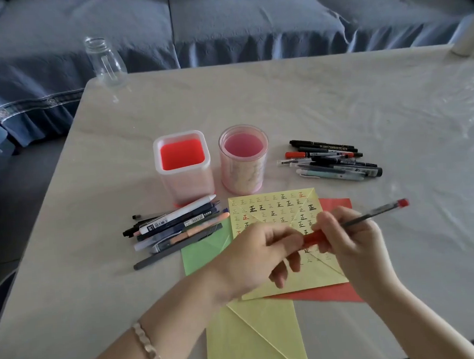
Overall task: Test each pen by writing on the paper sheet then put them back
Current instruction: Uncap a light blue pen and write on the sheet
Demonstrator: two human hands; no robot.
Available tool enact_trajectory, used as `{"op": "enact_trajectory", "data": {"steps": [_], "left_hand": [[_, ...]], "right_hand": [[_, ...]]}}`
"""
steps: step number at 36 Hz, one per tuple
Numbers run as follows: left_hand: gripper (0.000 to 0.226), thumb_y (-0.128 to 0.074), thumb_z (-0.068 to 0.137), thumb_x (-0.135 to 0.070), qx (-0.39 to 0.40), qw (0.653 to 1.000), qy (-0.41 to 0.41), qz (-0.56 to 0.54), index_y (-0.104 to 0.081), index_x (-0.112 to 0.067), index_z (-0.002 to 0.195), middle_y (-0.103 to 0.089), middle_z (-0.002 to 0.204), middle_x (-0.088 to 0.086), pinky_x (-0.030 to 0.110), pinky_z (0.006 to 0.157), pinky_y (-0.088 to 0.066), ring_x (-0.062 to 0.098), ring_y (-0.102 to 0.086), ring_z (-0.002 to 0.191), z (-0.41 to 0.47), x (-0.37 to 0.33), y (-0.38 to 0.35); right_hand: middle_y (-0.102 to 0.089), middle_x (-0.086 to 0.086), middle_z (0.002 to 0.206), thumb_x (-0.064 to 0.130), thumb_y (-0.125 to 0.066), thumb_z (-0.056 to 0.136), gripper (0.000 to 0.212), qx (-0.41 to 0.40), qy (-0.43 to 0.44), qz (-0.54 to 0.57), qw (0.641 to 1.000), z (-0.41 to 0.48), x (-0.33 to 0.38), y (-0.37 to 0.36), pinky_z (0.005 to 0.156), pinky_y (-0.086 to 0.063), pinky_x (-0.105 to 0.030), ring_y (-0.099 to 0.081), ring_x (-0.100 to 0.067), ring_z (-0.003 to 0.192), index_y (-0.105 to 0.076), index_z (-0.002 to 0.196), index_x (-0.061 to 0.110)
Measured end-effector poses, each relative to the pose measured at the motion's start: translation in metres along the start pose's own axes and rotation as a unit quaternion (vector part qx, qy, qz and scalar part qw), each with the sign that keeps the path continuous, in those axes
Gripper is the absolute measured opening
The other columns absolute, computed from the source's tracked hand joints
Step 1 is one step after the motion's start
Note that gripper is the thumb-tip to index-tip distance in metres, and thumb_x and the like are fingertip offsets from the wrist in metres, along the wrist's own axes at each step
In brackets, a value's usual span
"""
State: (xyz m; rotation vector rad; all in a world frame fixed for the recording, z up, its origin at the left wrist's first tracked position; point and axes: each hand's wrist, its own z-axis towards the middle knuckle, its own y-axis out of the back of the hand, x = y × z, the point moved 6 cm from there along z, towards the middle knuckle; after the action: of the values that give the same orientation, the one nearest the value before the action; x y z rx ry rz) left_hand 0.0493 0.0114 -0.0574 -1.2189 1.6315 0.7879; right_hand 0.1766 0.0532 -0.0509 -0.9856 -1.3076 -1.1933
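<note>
Above the sheet [277, 204], the right hand [349, 236] grips the pen [373, 214] by its barrel while the left hand [258, 253] pinches its cap [312, 237], apparently uncapping or recapping, I cannot tell which; next needs a straight pull or push along the barrel.

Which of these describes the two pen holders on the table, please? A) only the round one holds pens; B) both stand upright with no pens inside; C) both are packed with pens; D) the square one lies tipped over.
B: the square holder and the round holder stand upright showing bare insides, while pens lie in a left pile and a right pile on the table.
</note>
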Motion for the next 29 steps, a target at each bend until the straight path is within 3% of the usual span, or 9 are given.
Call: {"op": "enact_trajectory", "data": {"steps": [2,4,6,9,12,16,20,25,29], "left_hand": [[0.014,-0.05,0.096,-0.02,-0.107,0.984,-0.052,0.132,-0.062,-0.022,0.091,-0.06,0.064,-0.01,0.022,0.053,-0.044,0.012,-0.054,0.048,-0.001,0.002,0.012],[0.012,-0.05,0.095,-0.023,-0.191,0.952,-0.085,0.224,-0.061,-0.025,0.093,-0.063,0.07,-0.01,0.028,0.06,-0.048,0.011,-0.059,0.059,-0.007,0.005,0.024],[0.011,-0.05,0.094,-0.025,-0.266,0.911,-0.107,0.295,-0.061,-0.025,0.095,-0.064,0.074,-0.01,0.027,0.061,-0.048,0.008,-0.059,0.065,-0.017,0.009,0.036],[0.011,-0.054,0.092,-0.023,-0.35,0.869,-0.121,0.327,-0.064,-0.024,0.098,-0.06,0.075,-0.018,0.01,0.053,-0.039,-0.005,-0.054,0.062,-0.032,0.017,0.053],[0.013,-0.058,0.09,-0.019,-0.4,0.844,-0.106,0.34,-0.066,-0.021,0.1,-0.062,0.078,-0.018,0.007,0.05,-0.035,-0.008,-0.052,0.063,-0.047,0.026,0.07],[0.013,-0.059,0.089,-0.016,-0.444,0.83,-0.095,0.323,-0.066,-0.02,0.099,-0.061,0.077,-0.015,0.009,0.054,-0.036,-0.002,-0.053,0.063,-0.062,0.035,0.089],[0.012,-0.061,0.089,-0.013,-0.471,0.802,-0.104,0.352,-0.067,-0.017,0.098,-0.061,0.078,-0.012,0.016,0.055,-0.035,0.005,-0.052,0.062,-0.068,0.04,0.102],[0.025,-0.048,0.085,-0.022,-0.492,0.732,-0.155,0.446,-0.067,-0.008,0.094,-0.067,0.081,0.004,0.027,0.066,-0.036,0.022,-0.054,0.075,-0.068,0.032,0.124],[0.034,-0.04,0.087,-0.028,-0.506,0.715,-0.127,0.466,-0.067,-0.01,0.096,-0.068,0.092,0.005,0.037,0.073,-0.041,0.03,-0.058,0.083,-0.068,0.034,0.145]], "right_hand": [[-0.057,-0.005,0.048,0.034,-0.057,0.08,0.029,0.06,-0.019,-0.087,0.994,0.005,-0.018,-0.006,0.046,-0.038,-0.019,-0.045,-0.005,0.043,-0.063,0.063,0.011],[-0.06,0.003,0.061,0.037,-0.054,0.084,0.026,0.105,-0.024,-0.191,0.976,0.017,-0.035,-0.006,0.051,-0.039,-0.015,-0.052,0.0,0.051,-0.065,0.078,0.015],[-0.062,0.008,0.084,0.041,-0.044,0.087,0.036,0.084,0.023,-0.302,0.949,0.035,-0.04,0.002,0.062,-0.045,-0.012,-0.055,0.006,0.066,-0.064,0.097,0.012],[-0.06,-0.007,0.118,0.018,-0.044,0.095,0.029,0.016,0.073,-0.414,0.907,0.07,-0.036,0.017,0.092,-0.039,-0.029,-0.054,-0.016,0.107,-0.058,0.117,0.006],[-0.052,-0.01,0.132,0.003,-0.042,0.091,0.038,0.021,0.043,-0.494,0.868,0.099,-0.042,0.022,0.1,-0.032,-0.036,-0.042,-0.026,0.123,-0.051,0.127,0.006],[-0.049,-0.007,0.129,0.004,-0.046,0.089,0.037,0.056,0.034,-0.573,0.817,0.113,-0.053,0.019,0.098,-0.03,-0.038,-0.038,-0.026,0.12,-0.05,0.126,0.01],[-0.052,-0.006,0.12,0.016,-0.05,0.092,0.026,0.07,0.037,-0.581,0.81,0.115,-0.057,0.018,0.095,-0.03,-0.038,-0.04,-0.025,0.113,-0.056,0.117,0.011],[-0.053,-0.008,0.115,0.021,-0.053,0.091,0.025,0.084,0.004,-0.568,0.819,0.112,-0.057,0.024,0.095,-0.032,-0.038,-0.044,-0.027,0.112,-0.058,0.114,0.012],[-0.059,-0.007,0.111,0.019,-0.05,0.093,0.022,0.081,0.053,-0.547,0.832,0.098,-0.041,0.017,0.095,-0.031,-0.037,-0.05,-0.026,0.107,-0.054,0.113,0.011]]}}
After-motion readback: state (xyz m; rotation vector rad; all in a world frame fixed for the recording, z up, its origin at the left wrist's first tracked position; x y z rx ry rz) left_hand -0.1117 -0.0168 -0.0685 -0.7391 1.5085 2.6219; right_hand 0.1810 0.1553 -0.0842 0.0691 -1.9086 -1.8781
